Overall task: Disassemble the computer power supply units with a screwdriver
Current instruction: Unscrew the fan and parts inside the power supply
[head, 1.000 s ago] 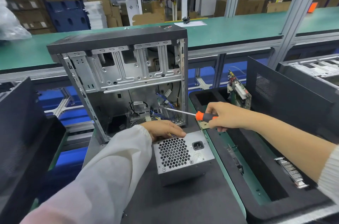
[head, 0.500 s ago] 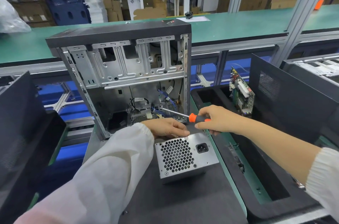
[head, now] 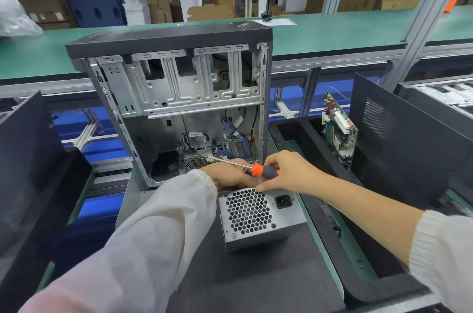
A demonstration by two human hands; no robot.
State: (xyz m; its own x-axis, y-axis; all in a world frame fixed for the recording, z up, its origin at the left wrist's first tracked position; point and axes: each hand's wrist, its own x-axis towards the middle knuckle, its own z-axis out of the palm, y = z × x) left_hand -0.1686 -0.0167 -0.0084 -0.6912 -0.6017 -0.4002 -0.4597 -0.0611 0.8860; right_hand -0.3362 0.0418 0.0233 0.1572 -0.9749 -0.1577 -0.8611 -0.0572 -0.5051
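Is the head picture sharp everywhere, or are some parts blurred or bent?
Head view: the silver perforated power supply unit and orange-and-black screwdriver are sharp; the white left sleeve blurs near the bottom edge; the aluminium frame post leans from wide-angle distortion.

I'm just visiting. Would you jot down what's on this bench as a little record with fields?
Setting: factory workbench
Power supply unit: silver box with honeycomb vent, lying on a dark mat
Computer case: open, upright behind the unit
Left hand: resting on the unit's top
Right hand: gripping the screwdriver
Circuit board: standing in a black tray, right
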